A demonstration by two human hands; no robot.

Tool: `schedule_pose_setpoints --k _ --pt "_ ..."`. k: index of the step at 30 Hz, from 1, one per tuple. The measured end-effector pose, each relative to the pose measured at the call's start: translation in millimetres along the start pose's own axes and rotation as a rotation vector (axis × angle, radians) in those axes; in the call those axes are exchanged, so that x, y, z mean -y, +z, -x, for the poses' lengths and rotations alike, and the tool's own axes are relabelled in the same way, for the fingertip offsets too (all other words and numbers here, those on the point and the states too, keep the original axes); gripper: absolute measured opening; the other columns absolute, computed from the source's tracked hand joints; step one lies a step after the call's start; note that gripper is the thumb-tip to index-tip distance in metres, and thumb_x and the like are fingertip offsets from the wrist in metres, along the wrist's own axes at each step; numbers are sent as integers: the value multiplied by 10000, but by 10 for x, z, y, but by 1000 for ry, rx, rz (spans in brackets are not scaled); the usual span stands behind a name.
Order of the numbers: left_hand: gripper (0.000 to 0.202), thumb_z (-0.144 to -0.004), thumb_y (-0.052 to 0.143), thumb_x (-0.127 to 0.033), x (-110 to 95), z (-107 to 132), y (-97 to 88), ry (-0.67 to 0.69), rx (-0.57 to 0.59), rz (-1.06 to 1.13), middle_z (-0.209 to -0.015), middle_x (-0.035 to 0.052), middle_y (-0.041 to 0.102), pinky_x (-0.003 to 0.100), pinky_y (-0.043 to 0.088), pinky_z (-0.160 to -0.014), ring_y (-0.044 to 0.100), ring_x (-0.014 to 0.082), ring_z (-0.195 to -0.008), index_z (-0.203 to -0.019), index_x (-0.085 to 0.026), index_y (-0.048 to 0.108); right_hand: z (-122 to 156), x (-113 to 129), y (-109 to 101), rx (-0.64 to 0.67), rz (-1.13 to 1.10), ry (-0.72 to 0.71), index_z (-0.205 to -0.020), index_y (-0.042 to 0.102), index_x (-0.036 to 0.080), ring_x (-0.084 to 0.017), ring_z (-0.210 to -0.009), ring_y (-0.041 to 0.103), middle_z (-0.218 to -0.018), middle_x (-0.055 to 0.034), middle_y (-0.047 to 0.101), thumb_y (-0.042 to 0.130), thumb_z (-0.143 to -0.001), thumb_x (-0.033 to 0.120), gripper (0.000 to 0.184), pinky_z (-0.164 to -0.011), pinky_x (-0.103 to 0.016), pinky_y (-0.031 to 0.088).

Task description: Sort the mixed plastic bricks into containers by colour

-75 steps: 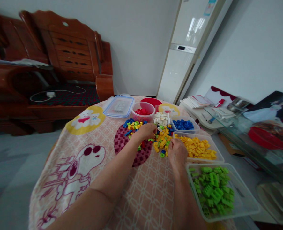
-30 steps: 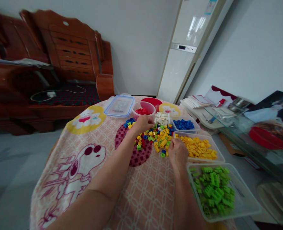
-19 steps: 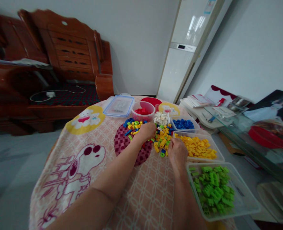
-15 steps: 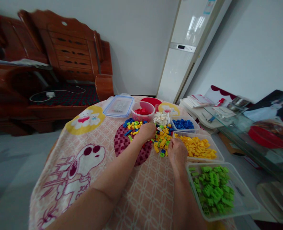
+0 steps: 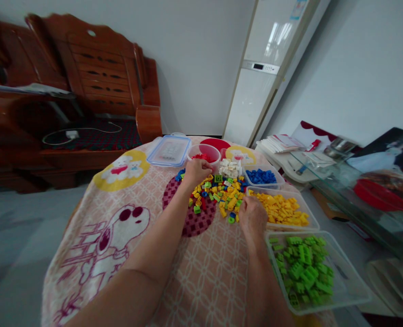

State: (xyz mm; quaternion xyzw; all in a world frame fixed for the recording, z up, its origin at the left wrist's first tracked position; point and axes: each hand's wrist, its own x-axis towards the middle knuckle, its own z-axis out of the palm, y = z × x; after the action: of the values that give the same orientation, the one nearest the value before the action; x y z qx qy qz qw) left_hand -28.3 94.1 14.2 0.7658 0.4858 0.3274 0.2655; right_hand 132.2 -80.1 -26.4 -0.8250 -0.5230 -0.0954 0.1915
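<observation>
1. While the pile of mixed toy bricks lay on the pink cloth, it showed lots of yellow, with green, blue and red bits too.
2. The left hand was over the back left part of the pile. It hid a bit of the round tub. Its fingers were bent and close together, but I could not tell if they had a brick.
3. The right hand was at the right edge of the pile. Its fingers were curled in, and I could not tell if they held anything.
4. The round tub was behind the pile, with red bricks inside.
5. White bricks sat right behind the pile.
6. Behind the pile and to its right, a small box had blue bricks.
7. Right of the pile, a bigger box had yellow bricks.
8. Right of the pile and nearer the person, a large box had green bricks.
9. Behind the pile, to its left, lay a blue-edged lid.
</observation>
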Motion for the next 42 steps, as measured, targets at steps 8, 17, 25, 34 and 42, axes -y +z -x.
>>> schedule_pose_setpoints --k 8,17,25,34,42 --pt "257 -724 597 -193 180 -28 -144 -148 -290 169 -730 31 749 201 503 -618 669 138 -633 -917 -144 759 -2 -10 23 -20 -13 -6 -940 700 171 -161 -889 596 -982 -73 688 483 -899 145 223 -755 -251 358" --pt "281 -735 586 -182 147 -49 -111 -74 -203 162 -739 32 745 198 516 -647 677 133 -661 -959 -133 748 8 -2 17 -26 -8 -8 -955 706 172 -167 -894 594 -977 -72 692 473 -906 154 239 -758 -254 361" --pt "125 -660 614 -127 -106 155 19 60 654 -233 -517 25 649 217 498 -558 620 142 -510 -593 -146 718 6 -5 18 -18 -11 -8 -952 697 167 -163 -889 595 -966 -79 687 479 -915 151 222 -758 -253 356" --pt "221 -613 678 -133 -260 193 216 183 564 -560 -771 95 759 255 528 -734 709 218 -792 -801 -167 789 -3 -14 22 -14 -2 -4 -951 703 165 -161 -891 591 -983 -79 689 475 -917 160 231 -750 -250 354" --pt "184 -597 758 -223 -245 210 289 194 632 -595 -744 107 750 299 542 -757 707 242 -809 -772 -167 768 -3 2 0 -8 -10 0 -978 710 159 -167 -911 595 -999 -86 692 478 -918 161 239 -771 -252 359"
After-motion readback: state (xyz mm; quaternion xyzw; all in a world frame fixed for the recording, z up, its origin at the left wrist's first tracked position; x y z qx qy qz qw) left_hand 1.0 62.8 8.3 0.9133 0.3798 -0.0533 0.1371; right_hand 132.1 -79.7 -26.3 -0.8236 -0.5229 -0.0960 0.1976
